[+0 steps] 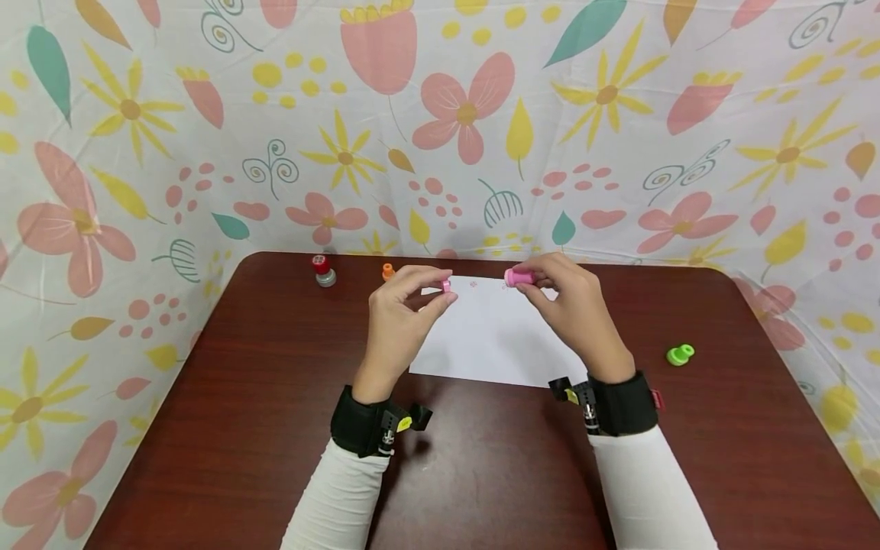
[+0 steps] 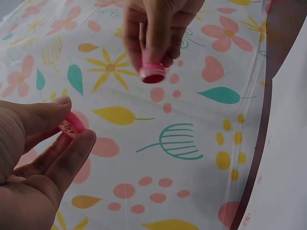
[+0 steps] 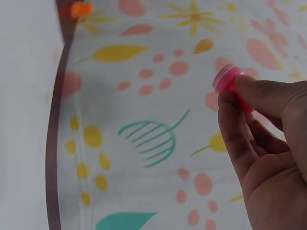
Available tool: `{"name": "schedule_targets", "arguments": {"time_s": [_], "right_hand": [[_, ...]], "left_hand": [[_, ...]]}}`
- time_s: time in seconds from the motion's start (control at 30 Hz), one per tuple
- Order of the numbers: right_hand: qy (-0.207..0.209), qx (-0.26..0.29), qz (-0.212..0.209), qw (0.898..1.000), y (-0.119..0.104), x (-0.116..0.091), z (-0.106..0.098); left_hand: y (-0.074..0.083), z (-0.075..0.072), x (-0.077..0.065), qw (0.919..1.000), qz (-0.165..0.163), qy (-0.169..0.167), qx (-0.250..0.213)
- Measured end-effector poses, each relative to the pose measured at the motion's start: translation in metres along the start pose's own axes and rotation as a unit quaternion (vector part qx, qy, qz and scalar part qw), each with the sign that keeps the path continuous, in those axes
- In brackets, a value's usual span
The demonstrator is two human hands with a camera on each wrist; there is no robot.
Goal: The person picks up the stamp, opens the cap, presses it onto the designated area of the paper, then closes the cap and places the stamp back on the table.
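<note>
My left hand (image 1: pixel 406 313) pinches a small pink stamp cap (image 2: pixel 72 125) between thumb and fingertips, its round face with markings showing in the left wrist view. Across from it, my right hand (image 1: pixel 571 309) grips a pink stamp (image 1: pixel 519 277) by its body, with the wider end turned toward the left hand. Cap and stamp are held apart, over the far part of a white sheet of paper (image 1: pixel 488 336). Small reddish stamped prints (image 1: pixel 473 284) show along the paper's far edge.
A red-topped stamp (image 1: pixel 323 270) stands at the table's far left. Behind the left hand is an orange stamp (image 1: pixel 388 271). A green stamp (image 1: pixel 681 354) lies to the right on the dark wooden table (image 1: pixel 261 428). A flowered cloth (image 1: pixel 440 198) hangs behind the far edge.
</note>
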State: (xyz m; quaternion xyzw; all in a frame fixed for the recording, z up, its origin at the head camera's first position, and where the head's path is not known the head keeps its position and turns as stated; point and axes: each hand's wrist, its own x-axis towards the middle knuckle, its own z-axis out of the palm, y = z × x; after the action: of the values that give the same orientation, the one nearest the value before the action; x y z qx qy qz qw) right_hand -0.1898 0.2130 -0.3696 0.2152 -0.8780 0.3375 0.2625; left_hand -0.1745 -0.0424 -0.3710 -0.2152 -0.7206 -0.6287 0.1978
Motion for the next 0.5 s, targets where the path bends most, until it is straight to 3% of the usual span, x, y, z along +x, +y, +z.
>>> {"name": "schedule_targets", "arguments": {"time_s": [0.13, 0.27, 0.5], "right_hand": [[0.008, 0.072, 0.025, 0.997, -0.013, -0.009, -0.001], [0.000, 0.158, 0.029, 0.987, -0.020, -0.012, 0.000], [-0.001, 0.204, 0.027, 0.979, -0.028, -0.014, 0.000]], "left_hand": [[0.004, 0.002, -0.001, 0.9999, 0.008, -0.009, 0.000], [0.006, 0.004, -0.002, 0.9996, 0.013, -0.026, -0.006], [0.007, 0.007, -0.003, 0.9990, 0.027, -0.033, -0.015]]}}
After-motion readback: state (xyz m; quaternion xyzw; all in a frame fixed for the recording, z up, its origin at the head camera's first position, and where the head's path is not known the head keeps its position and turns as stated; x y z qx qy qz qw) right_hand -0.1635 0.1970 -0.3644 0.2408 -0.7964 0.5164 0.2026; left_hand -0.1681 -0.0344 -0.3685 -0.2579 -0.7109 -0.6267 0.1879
